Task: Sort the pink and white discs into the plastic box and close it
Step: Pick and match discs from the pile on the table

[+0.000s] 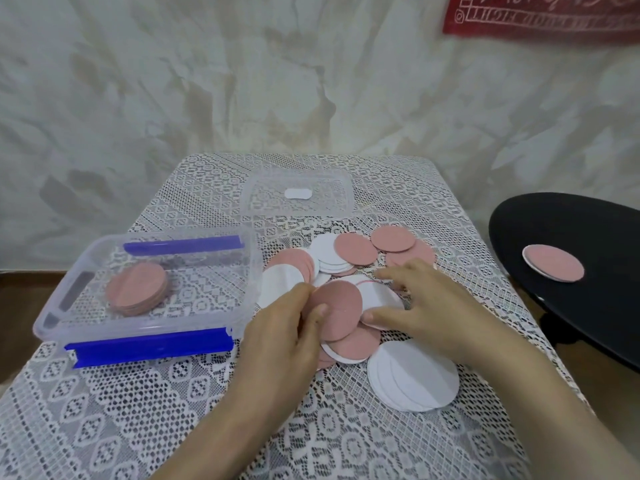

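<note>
- Discs (346,258), pink and white, lie in a loose pile on the middle of the cloth (138,427), directly under both hands.
- Holding one of them is the left hand (287,337). It pinches a pink disc (337,311) at its left rim, thumb on the face and fingers curled round the edge. This disc sits on top of the pile, tilted towards the camera.
- Just right of the pink disc, the right hand (426,306) lies spread over the pile with its fingers nearly straight. Its thumb tip touches the near rim of a white disc (379,297), and it grips nothing.
- Near the right wrist, on the side towards the camera, a fanned white stack (412,379) lies flat.
- Just left of the left hand stands the box (55,317), uncovered, its right wall beside the pile's left edge.
- Inside the box, towards its left, lies a pink stack (138,289).
- Blue clips (149,348) hang on the box's near and far sides.
- Beyond the pile, the clear lid (298,195) lies flat on the cloth, apart from the box.
- Off to the right, well apart from the hands, a black tray (588,323) bears a lone disc (554,263), pink side up.
</note>
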The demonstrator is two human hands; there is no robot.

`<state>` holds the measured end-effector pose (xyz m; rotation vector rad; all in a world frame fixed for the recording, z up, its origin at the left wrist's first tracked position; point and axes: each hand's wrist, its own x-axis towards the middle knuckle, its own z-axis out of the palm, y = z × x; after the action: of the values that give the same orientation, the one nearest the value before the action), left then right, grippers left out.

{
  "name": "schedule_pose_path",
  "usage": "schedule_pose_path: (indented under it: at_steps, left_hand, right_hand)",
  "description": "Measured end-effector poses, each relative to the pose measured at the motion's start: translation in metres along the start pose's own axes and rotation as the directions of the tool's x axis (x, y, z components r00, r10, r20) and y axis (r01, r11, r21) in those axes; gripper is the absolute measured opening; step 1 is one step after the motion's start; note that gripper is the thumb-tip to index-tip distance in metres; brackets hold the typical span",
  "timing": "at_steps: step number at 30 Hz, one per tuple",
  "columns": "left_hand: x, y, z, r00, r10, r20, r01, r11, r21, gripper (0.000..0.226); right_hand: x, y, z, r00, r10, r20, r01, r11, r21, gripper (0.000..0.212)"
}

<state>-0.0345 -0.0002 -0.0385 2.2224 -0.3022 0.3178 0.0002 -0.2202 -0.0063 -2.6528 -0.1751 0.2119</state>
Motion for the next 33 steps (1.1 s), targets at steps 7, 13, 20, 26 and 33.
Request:
schedule_pose_path:
  at_steps: [7, 13, 20, 26, 33]
  left_hand:
    - [0.003, -0.004, -0.001, 1.000, -0.012, 0.021, 0.012, 1.000, -0.026, 0.020]
    - [0.002, -0.002, -0.002, 0.998, -0.035, 0.044, 0.035, 0.999, -0.012, 0.041]
    - [-0.004, 0.005, -0.007, 0.998, -0.033, 0.059, 0.033, 0.999, 0.006, 0.044]
    - [-0.008, 0.007, -0.007, 0.999, -0.027, 0.046, 0.027, 1.000, 0.002, 0.041]
    - [-0.008, 0.012, -0.008, 0.994, 0.012, 0.104, -0.004, 0.997, -0.076, 0.039]
  right_hand:
    - [0.005, 0.005, -0.009, 0.997, 0.076, -0.017, -0.076, 0.997, 0.012, 0.062]
    - [0.000, 0.007, -0.012, 0.990, 0.100, -0.098, -0.090, 0.990, 0.107, 0.035]
    - [-0.013, 0.017, -0.011, 0.988, 0.047, -0.150, 0.004, 0.948, 0.319, 0.023]
    - [-0.029, 0.003, -0.009, 0.998, -0.053, -0.037, 0.065, 0.807, 0.587, 0.019]
    - [-0.027, -0.011, 0.010, 0.991, -0.135, 0.027, 0.090, 0.781, 0.618, 0.008]
